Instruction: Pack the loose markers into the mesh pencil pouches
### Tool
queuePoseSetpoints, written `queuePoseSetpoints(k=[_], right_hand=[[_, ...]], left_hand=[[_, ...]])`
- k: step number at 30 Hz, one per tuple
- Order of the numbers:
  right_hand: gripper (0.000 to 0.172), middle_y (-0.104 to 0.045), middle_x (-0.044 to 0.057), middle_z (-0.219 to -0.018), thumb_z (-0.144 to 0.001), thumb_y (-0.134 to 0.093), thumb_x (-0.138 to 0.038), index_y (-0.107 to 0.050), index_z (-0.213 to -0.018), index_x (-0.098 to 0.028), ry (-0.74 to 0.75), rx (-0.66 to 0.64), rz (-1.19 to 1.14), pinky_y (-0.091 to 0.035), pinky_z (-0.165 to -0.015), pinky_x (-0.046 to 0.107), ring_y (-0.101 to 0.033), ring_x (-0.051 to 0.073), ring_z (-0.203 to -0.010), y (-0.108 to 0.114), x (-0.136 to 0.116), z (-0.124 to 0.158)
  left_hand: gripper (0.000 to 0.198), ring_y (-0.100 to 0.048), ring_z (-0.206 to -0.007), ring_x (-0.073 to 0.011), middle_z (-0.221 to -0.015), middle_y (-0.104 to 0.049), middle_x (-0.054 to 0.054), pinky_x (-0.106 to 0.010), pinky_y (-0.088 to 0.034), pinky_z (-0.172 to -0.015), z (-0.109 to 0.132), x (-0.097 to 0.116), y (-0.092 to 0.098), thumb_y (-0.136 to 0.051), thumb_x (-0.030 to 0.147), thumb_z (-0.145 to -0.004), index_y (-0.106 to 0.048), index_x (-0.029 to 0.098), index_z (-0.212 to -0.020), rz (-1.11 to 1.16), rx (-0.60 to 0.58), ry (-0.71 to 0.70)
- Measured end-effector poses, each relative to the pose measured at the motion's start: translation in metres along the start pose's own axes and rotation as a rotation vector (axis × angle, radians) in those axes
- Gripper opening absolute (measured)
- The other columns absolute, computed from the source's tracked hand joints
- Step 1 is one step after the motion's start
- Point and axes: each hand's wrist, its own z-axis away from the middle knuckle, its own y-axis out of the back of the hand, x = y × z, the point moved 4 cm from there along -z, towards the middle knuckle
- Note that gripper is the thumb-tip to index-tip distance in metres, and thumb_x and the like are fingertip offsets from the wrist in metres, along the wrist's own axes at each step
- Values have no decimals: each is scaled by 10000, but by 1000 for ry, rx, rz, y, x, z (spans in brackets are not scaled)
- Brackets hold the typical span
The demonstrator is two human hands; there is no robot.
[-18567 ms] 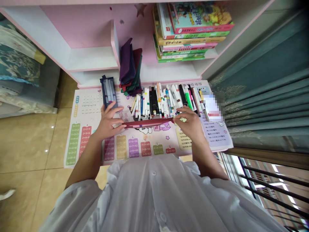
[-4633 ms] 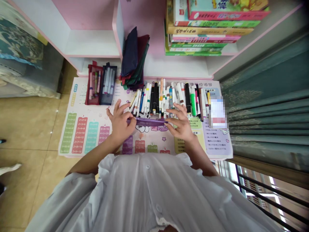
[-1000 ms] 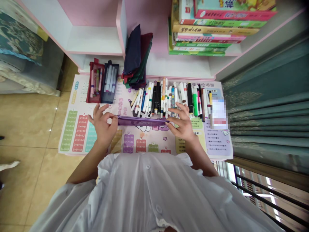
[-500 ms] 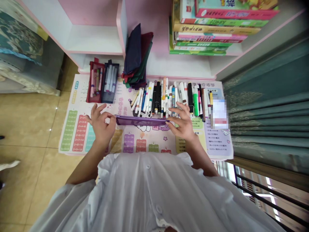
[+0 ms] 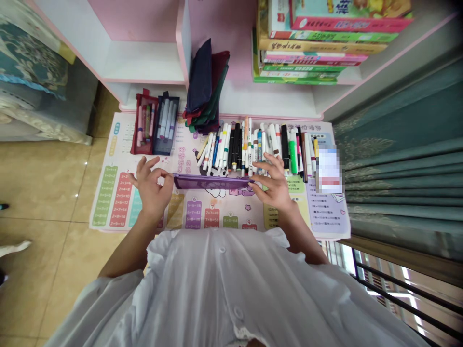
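Printed mat [image 5: 260, 205] lies under purple pouch [image 5: 211, 182], btwn L hand [image 5: 155, 189] & R hand [image 5: 273, 188], both pinching its ends.

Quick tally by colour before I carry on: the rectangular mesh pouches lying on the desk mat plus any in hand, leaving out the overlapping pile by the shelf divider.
Dark red rectangular mesh pouch: 1
Navy blue rectangular mesh pouch: 1
Purple rectangular mesh pouch, held between the left hand and right hand: 1
Total: 3
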Motion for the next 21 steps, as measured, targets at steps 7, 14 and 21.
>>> queuePoseSetpoints(k=[7, 14, 21], right_hand=[[80, -679, 27, -1211, -889, -643, -319, -705, -857, -280, -52, -32, -103, -393, -1135, 599, -467, 329, -1392, 8, -1, -3], [107, -681, 38, -1215, -927, -610, -313, -707, -895, -281, 35, -2, -150, -378, -1150, 603, -475, 320, -1387, 12, -24, -24], [161, -667, 47, -1207, -936, -595, -380, -713, -893, -279, -8, 54, -85, -407, -1129, 595, -461, 330, -1385, -12, -35, -56]], left_hand=[[142, -382, -1435, -373, -1346, -615, -79, -714, -99, -1155, -14, 18, 16, -678, 377, -803, -682, 236, -799, -98, -127, -138], [193, -450, -1392, -353, -1265, -677, -42, -685, -40, -1185, -14, 62, 11, -633, 383, -849, -745, 260, -751, -158, -531, -516], [288, -520, -1329, -335, -1190, -713, -51, -686, -124, -1182, -7, 64, 3, -588, 368, -837, -654, 208, -606, -111, -768, -570]])
